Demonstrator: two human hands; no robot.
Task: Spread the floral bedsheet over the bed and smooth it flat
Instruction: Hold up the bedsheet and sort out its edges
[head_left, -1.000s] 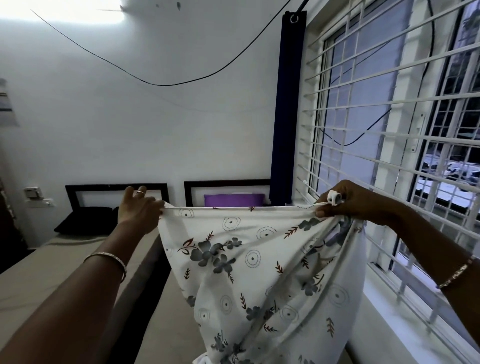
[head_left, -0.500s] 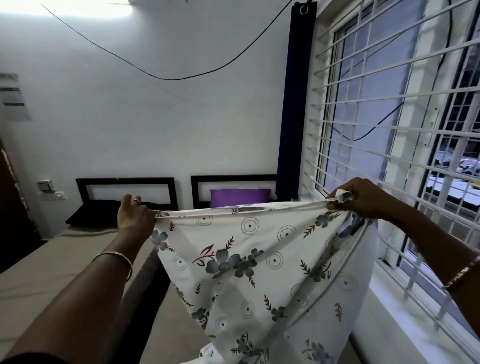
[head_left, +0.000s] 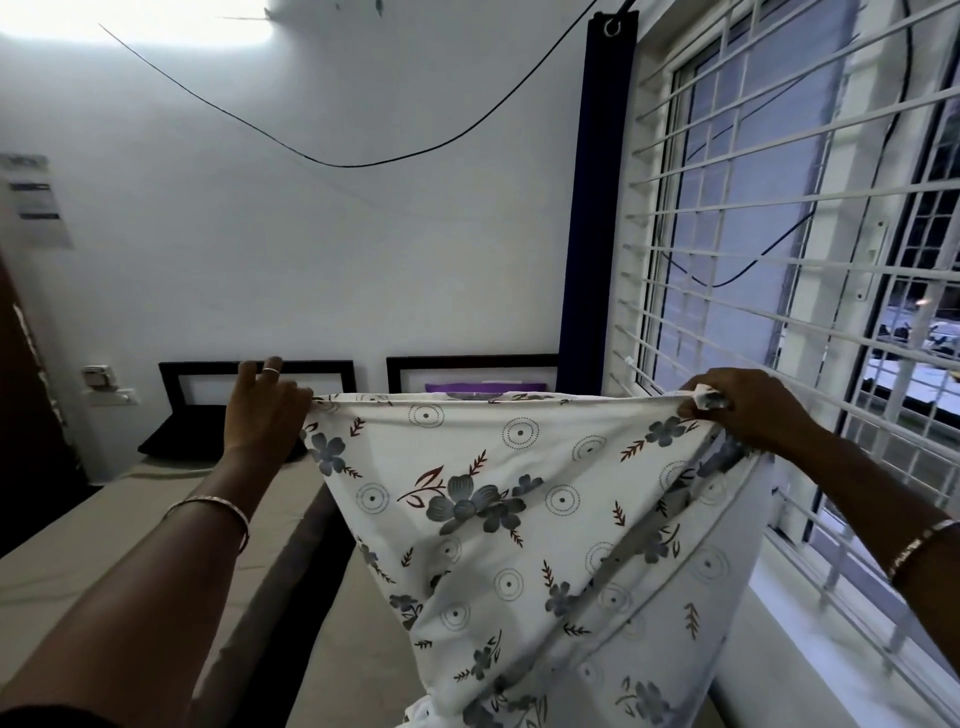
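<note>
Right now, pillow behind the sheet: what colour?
Purple pillow, just above the floral bedsheet's top edge; head view.

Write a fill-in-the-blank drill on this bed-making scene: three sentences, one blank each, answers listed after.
1. The left hand and right hand hold the floral bedsheet up in the air by its top ____.
2. The pillow that shows just above the sheet is ____ in colour.
3. The barred window is on the person's ____ side.

Missing words: edge; purple; right
</note>
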